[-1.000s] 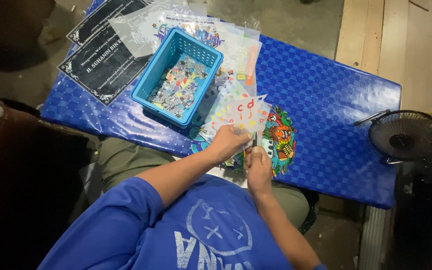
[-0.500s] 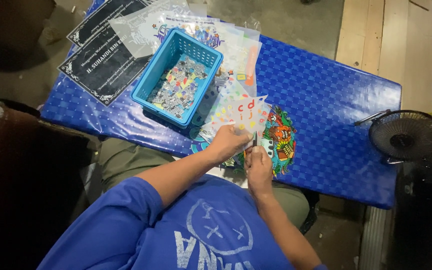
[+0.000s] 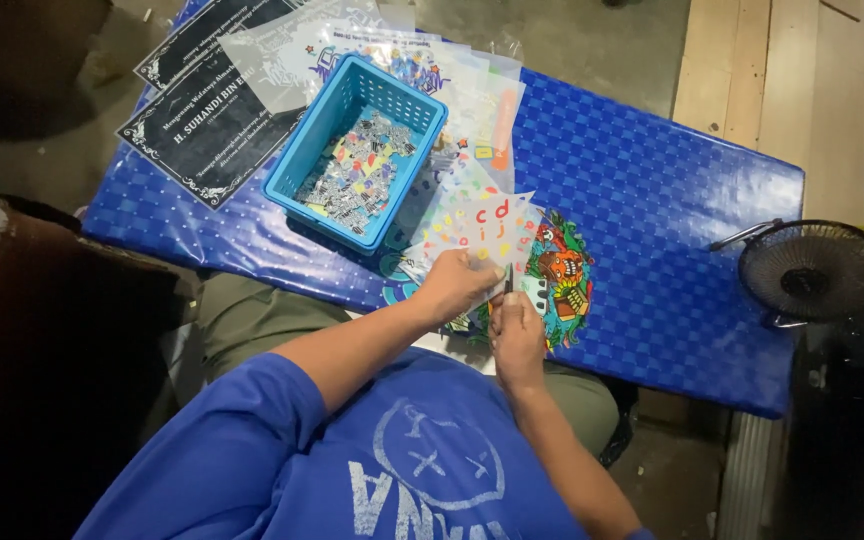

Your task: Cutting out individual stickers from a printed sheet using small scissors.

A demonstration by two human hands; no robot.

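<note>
On blue table (image 3: pixel 652 200), both hands' grip pinches sticker sheets (image 3: pixel 482 225).

Bright overhead light, dark left edge (perhaps shadow), slight wide-angle distortion

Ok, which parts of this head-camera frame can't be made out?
- What the left hand and right hand pinch: a small dark item, too small to identify.
- Small pieces in the blue plastic basket: too small to tell apart.
- Colourful printed picture sheet: partly covered by the fanned clear letter-sticker sheets.
- Black round fan: its base is lost in shadow.
</note>
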